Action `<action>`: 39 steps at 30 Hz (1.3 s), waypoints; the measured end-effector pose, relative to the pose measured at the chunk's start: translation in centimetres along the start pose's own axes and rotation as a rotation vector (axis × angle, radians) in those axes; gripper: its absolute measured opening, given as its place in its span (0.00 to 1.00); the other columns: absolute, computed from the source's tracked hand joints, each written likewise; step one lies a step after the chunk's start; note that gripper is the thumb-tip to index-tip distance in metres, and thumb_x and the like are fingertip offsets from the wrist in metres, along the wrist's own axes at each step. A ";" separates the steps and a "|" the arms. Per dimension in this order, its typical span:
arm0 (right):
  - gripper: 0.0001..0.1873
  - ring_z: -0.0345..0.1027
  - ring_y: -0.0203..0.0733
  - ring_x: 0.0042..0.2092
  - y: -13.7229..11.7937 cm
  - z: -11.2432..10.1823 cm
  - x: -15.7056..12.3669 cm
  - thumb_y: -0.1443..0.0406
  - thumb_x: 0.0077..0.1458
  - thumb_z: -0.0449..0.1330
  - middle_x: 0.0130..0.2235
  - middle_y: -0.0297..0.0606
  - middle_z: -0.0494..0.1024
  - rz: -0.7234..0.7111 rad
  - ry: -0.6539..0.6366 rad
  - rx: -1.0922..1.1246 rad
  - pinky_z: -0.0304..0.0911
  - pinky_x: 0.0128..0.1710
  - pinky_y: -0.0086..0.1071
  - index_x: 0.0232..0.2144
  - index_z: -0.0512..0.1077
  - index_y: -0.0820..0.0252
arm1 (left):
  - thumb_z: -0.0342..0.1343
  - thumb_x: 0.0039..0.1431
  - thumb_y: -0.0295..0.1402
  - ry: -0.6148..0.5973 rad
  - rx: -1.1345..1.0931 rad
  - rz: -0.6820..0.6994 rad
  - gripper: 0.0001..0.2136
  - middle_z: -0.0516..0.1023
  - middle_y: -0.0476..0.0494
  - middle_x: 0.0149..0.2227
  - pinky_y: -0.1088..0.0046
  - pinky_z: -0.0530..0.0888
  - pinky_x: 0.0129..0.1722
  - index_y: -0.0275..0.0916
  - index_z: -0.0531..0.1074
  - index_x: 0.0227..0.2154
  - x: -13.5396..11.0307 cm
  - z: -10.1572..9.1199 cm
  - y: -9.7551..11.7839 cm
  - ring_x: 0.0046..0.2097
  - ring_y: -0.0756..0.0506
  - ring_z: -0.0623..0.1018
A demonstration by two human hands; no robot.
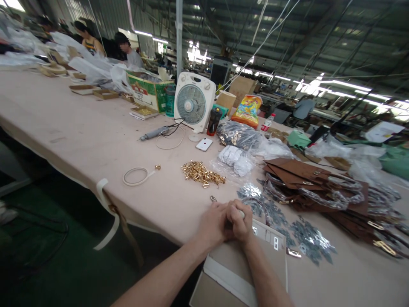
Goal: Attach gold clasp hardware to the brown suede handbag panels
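My left hand [214,221] and my right hand [239,218] are close together over a beige bag-like piece [271,268] at the table's front edge. The right fingers are wrapped round something with a pale, rounded end [242,214]; the rest of it is hidden in the fist. Bent fingers of my left hand press down beside it, and what they hold is hidden. A small metal loop [213,198] sticks out just beyond the left hand. Gold-coloured metal fittings [276,243] show on the beige piece, right of my hands.
Gold fasteners [201,172] lie heaped ahead. Thin metal plates [311,238] and stacked brown bags [313,183] are to the right. Farther back are a phone [204,144], a fan [191,104] and a corded electric screwdriver [155,133]. People sit along the far left side.
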State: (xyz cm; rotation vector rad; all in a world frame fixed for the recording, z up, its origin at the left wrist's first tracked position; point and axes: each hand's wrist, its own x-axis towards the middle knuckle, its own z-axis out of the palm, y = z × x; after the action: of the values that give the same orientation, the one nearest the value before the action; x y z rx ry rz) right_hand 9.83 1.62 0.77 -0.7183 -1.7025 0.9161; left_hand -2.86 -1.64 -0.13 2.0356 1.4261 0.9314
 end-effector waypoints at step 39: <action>0.26 0.44 0.30 0.16 -1.2 -4.8 -0.5 0.48 0.63 0.58 0.16 0.23 0.56 0.151 0.510 0.481 0.42 0.14 0.26 0.21 0.57 0.54 | 0.67 0.55 0.52 0.076 0.099 0.069 0.31 0.76 0.44 0.61 0.48 0.70 0.64 0.48 0.71 0.59 0.9 2.2 -1.9 0.63 0.33 0.72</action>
State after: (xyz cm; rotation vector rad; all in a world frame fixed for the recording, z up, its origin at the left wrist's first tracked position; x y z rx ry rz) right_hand 14.50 1.71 2.43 -0.6823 -0.9428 1.0841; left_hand -2.18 -0.15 -2.65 2.1549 1.4766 0.9944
